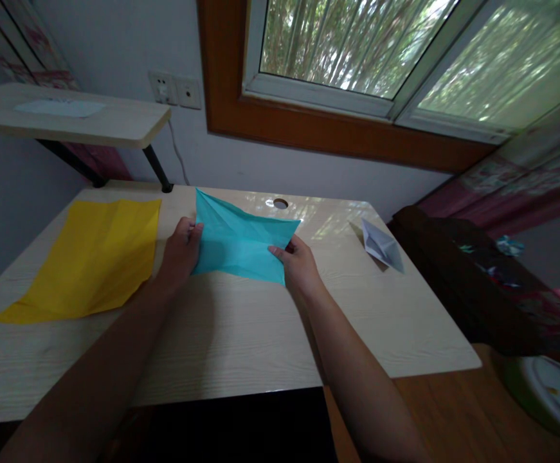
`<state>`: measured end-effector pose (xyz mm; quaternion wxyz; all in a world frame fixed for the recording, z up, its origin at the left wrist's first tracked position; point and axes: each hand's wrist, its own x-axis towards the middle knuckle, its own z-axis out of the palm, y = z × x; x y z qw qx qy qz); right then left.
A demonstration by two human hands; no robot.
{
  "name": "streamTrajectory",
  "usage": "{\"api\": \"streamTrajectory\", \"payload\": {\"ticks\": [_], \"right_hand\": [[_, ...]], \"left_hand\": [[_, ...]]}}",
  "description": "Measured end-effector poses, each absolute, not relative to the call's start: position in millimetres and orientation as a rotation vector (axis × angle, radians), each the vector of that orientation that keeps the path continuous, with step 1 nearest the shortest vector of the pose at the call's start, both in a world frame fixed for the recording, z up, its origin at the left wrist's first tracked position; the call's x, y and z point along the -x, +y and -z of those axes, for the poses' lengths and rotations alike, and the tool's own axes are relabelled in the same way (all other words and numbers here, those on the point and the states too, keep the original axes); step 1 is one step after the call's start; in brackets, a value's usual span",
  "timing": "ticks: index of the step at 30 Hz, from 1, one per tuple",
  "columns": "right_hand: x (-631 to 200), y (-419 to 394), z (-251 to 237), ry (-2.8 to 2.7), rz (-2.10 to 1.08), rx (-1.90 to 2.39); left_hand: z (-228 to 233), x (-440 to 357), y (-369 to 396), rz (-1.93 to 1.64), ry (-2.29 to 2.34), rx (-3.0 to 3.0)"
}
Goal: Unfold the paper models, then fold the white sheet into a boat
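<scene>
- Light source: daylight enters through the window [380,58] at the top; the greenery outside is overexposed in patches.
- Room level: dim overall, with muted colours and dark lower corners.
- Glare: a bright reflection lies on the far part of the table [328,215], around the cable hole [280,203].
- Shadows: soft, falling toward the viewer beneath both forearms.
- Distortion: wide-angle bending curves the window frame and tilts the edges.
- Blur: the right edge and the shelf [67,116] appear soft.

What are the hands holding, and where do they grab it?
Both hold the blue paper over the table. The left hand pinches its left edge; the right hand pinches its lower right corner.
</scene>
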<state>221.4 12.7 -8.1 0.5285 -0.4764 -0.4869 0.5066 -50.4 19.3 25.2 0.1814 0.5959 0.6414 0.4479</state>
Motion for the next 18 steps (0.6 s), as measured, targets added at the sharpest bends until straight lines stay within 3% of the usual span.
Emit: {"api": "streamTrajectory", "payload": {"ticks": [18], "right_hand": [[-214.3, 8.3, -5.8, -0.909, -1.196, 1.027]], "left_hand": [[-25.9, 48.9, 16.8, -1.16, 1.892, -1.77]]}}
